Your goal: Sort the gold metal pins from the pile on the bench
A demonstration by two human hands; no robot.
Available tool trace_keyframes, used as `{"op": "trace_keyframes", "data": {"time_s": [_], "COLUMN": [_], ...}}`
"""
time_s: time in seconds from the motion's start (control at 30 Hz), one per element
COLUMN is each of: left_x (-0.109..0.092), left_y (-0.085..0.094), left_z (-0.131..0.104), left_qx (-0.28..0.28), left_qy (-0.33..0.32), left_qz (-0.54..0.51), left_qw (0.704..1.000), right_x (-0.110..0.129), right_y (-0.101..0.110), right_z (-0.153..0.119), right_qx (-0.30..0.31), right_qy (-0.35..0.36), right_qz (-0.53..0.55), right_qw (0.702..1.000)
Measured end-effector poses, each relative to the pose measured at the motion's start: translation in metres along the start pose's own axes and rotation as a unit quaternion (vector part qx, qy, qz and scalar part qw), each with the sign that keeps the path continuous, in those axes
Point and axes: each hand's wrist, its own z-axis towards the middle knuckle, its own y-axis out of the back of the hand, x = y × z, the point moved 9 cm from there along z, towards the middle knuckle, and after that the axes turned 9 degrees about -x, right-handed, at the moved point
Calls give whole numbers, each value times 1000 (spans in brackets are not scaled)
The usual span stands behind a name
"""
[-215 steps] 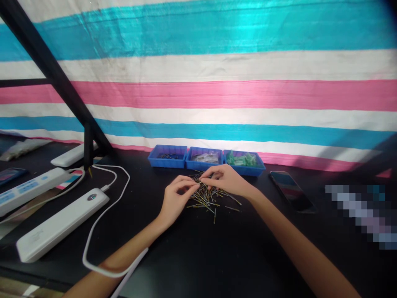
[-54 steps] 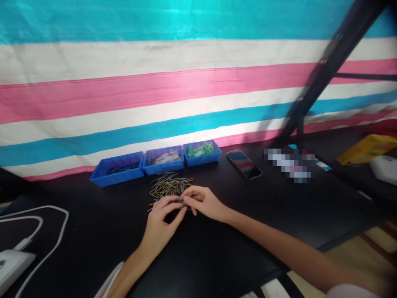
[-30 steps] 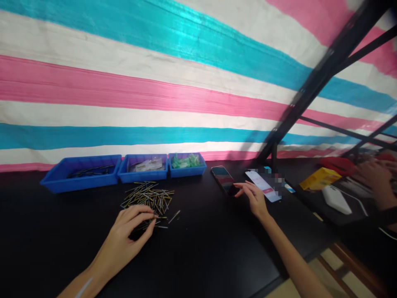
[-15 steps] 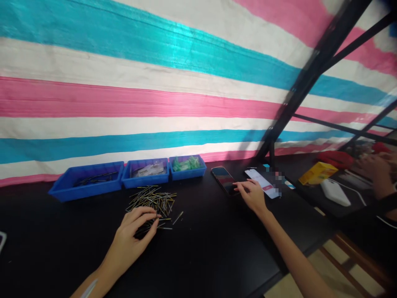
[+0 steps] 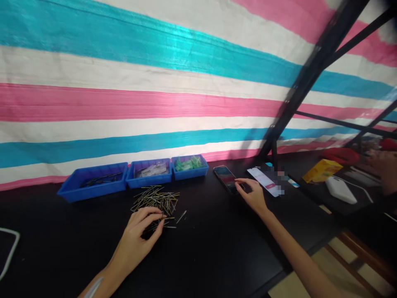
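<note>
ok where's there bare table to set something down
Widest bare patch of table: between left hand and right hand, toward the near edge. Another: between white cable and left hand, in front of the longest blue tray. Crowded: around the rod pile and dark phone.

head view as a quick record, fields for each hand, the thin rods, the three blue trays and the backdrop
left hand: at near side of thin rods, fingers curved, grip unclear
right hand: fingertips at dark phone, contact unclear
rods: loose heap on black table
left tray: thin dark pieces
middle tray: clear plastic pieces
right tray: green pieces
backdrop: striped sheet, blue, white, pink
</note>
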Motion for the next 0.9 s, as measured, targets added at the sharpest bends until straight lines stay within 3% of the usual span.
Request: {"op": "trace_keyframes", "data": {"time_s": [0.17,0.33,0.47,0.53,0.67,0.9], "left_x": [-5,-11,-11,-11,-18,-35], "left_y": [-2,-3,2,5,8,-5], "left_z": [1,0,-1,-1,-2,-6], "left_qx": [1,20,21,15,6,36], "left_qy": [-22,-53,-62,-61,-53,-56], "left_qz": [11,25,33,34,26,-10], "left_qw": [1000,998,997,997,998,998], "right_x": [62,161,206,211,194,187], "right_y": [-26,-73,-91,-94,-95,-89], "right_z": [-14,-49,-63,-66,-66,-60], "right_qx": [84,268,312,310,291,268], "right_qy": [36,73,95,100,57,20], "right_qz": [98,255,309,314,316,334], "right_qw": [991,926,894,892,901,903]}}
